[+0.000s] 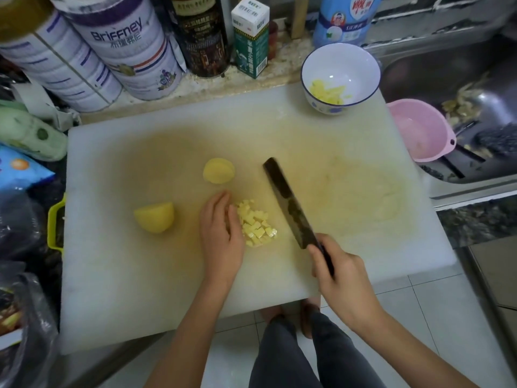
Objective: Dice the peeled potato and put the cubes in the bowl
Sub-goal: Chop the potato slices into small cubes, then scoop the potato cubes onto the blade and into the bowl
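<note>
Setting: a kitchen table crowded at 11 and 12 o'clock with tins and cartons, a sink [453, 68] at 2 o'clock. A large white cutting board [134, 275] covers the working area in front of you.

1. Left hand [221, 236]. It lies palm down on the board with the fingers loosely extended and holds nothing. Its fingertip side rests against the cubes.
2. Right hand [335, 264]. Your fingers are wrapped round the handle of the knife [291, 205]. The blade's long axis runs from 5 o'clock at your grip to 11 o'clock at the tip, edge down, just beside the cubes on their 3 o'clock flank.
3. Cubes [256, 224]. A small loose pile sits between your two hands, with the palm on one side and the blade on the other.
4. Potato chunk, near [154, 217]. Uncut, it lies at 9 o'clock from the left hand and apart from it.
5. Potato chunk, far [218, 170]. Uncut, it lies at 12 o'clock from the left hand.
6. Bowl [347, 63]. It stands on the board's far corner at 1 o'clock from the pile, well apart, with some cubes already inside.
7. Pink basin [419, 130]. It sits at the sink's edge at 2 o'clock.

Governing relation: the bowl lies up and to the right of the pile, beyond the blade and on your right hand's side. The likely move is to scoop the pile onto the blade and carry it toward 1 o'clock.
</note>
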The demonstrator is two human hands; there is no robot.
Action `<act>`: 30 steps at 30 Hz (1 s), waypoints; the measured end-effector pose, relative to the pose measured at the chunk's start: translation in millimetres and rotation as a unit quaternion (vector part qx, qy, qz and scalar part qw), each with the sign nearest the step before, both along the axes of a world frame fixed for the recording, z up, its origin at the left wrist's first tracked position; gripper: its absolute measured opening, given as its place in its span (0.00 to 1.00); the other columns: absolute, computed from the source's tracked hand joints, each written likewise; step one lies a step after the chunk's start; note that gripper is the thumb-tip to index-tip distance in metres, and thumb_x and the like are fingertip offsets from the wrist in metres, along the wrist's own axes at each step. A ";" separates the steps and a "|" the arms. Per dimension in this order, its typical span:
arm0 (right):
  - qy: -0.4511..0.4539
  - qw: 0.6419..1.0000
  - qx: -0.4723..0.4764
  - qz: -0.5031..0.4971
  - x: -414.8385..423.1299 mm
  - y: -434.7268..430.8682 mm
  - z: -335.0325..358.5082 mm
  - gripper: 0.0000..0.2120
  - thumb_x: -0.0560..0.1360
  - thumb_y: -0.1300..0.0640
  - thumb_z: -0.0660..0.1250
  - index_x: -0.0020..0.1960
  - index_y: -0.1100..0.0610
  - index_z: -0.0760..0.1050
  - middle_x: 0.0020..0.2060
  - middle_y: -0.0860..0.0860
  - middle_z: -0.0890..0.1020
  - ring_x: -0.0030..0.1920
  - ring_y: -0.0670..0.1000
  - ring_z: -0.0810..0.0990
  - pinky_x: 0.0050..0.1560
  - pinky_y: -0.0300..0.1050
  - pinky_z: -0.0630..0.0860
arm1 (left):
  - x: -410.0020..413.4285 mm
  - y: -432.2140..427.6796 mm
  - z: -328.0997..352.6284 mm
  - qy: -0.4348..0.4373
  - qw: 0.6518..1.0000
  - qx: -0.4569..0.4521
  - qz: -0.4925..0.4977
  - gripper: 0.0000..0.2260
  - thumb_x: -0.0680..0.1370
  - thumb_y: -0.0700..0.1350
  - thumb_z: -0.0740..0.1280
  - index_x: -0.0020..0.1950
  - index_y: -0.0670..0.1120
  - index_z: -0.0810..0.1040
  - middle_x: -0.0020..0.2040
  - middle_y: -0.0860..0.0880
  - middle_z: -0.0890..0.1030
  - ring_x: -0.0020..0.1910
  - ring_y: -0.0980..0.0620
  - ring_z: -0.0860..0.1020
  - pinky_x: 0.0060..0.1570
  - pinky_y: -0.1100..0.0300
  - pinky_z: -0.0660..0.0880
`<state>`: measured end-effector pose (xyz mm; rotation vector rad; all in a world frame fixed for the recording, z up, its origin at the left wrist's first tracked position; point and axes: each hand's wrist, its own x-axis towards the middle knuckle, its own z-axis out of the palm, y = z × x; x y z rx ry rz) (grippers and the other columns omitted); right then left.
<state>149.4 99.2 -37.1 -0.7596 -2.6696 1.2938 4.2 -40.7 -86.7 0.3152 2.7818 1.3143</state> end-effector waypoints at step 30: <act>-0.048 0.975 -0.158 -0.147 -4.0 -40.6 -11.9 0.12 0.81 0.51 0.51 0.42 0.55 0.65 0.28 0.62 0.73 0.24 0.58 0.70 0.26 0.58 0.70 | 18.1 35.0 -13.9 0.067 0.997 -0.039 0.005 0.22 0.83 0.48 0.49 0.70 0.39 0.72 0.71 0.44 0.72 0.73 0.48 0.66 0.73 0.49 0.61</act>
